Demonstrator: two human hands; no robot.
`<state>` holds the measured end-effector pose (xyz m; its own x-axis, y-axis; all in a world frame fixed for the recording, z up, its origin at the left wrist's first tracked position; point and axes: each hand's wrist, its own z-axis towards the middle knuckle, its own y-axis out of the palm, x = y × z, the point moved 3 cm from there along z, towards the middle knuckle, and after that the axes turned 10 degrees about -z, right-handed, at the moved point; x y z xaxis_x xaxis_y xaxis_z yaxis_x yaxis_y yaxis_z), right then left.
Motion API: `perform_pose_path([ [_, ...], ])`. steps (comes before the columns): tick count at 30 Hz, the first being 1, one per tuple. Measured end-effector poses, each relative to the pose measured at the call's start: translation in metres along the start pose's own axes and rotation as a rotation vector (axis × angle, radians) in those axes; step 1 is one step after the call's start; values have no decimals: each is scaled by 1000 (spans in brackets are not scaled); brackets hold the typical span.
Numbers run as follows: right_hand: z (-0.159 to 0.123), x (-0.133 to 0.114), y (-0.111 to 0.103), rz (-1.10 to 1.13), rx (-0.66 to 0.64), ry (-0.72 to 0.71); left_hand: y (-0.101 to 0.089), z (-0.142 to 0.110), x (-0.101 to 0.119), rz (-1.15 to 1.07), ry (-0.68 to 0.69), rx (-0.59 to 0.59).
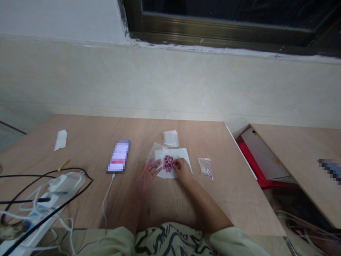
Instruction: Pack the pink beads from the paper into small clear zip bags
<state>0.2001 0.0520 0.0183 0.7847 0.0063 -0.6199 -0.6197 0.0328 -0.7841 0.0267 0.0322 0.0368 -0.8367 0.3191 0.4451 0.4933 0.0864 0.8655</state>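
Note:
A small heap of pink and dark beads (168, 164) lies on a white sheet of paper (183, 153). My left hand (149, 174) is at the left edge of the paper, palm up with its fingers stretched out. A few pink beads show at its fingers; whether they rest on the skin is too small to tell. At the heap's right side, my right hand (183, 170) has thumb and fingertips pinched together, and anything between them is hidden. A clear plastic bag (157, 149) lies just beyond my left fingers, partly over the paper.
Behind the paper is a stack of clear bags (171, 138). A small zip bag (205, 167) with a few beads lies to the right. Leftward are a phone (119, 156) on a cable, a white scrap (61, 139) and a power strip (66, 183) with tangled cords.

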Motion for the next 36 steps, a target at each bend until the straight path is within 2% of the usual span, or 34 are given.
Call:
perform_pose_path([
  [7,-3,-2,0,30,5,24,-8,-6,-3,19,-9,-6],
  [13,-3,-4,-5,116,29,56,-3,-6,-2,105,27,-17],
  [17,0,-22,-27,398,3,120,5,-4,-3,154,41,7],
  [21,6,-44,-46,675,-35,99,9,-3,-9,197,28,18],
  [24,9,-48,-50,690,-2,115,8,-4,-13,219,-2,31],
  [30,6,-43,-43,642,32,127,5,-15,-17,366,-59,50],
  [36,-1,-48,-46,547,30,95,11,-22,-6,494,-24,44],
])
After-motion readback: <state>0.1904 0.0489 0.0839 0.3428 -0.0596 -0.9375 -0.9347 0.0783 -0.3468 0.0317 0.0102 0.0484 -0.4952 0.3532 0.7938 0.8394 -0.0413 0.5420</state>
